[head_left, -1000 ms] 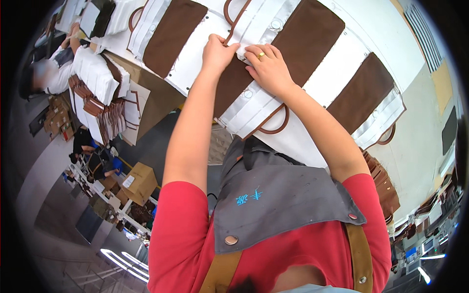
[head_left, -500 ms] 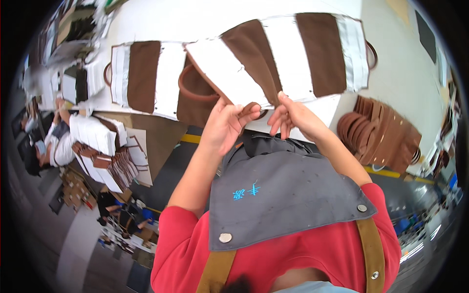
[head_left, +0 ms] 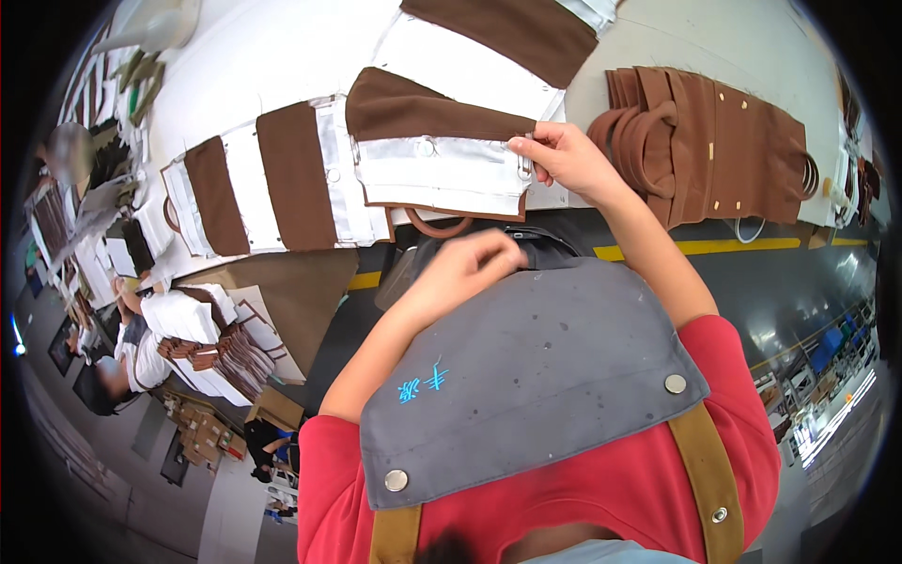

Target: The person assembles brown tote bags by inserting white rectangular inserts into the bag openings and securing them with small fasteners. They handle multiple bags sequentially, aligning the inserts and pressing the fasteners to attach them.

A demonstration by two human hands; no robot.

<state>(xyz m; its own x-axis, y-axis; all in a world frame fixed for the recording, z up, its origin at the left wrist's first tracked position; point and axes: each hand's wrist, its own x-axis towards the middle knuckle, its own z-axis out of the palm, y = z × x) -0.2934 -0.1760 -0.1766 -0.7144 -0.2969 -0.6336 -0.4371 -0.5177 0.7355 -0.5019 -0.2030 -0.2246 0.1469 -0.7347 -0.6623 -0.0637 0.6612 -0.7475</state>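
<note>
Right hand [head_left: 567,160] is pinching the right edge of a striped panel [head_left: 442,167] over the bench [head_left: 235,66]; left hand [head_left: 467,268], blurred, is hovering off that panel's near edge, loosely curled, seemingly empty. Held one-sidedly, the panel could be skewing or creasing. Another panel [head_left: 296,179] is crowding its left, a brown stack [head_left: 723,150] lying rightward, a handle [head_left: 437,227] protruding nearside

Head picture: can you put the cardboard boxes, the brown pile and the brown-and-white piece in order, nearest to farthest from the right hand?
From the right hand:
1. Brown-and-white piece: held at its edge by this hand.
2. Brown pile: off to the right.
3. Cardboard boxes: far away, lower left.
</note>
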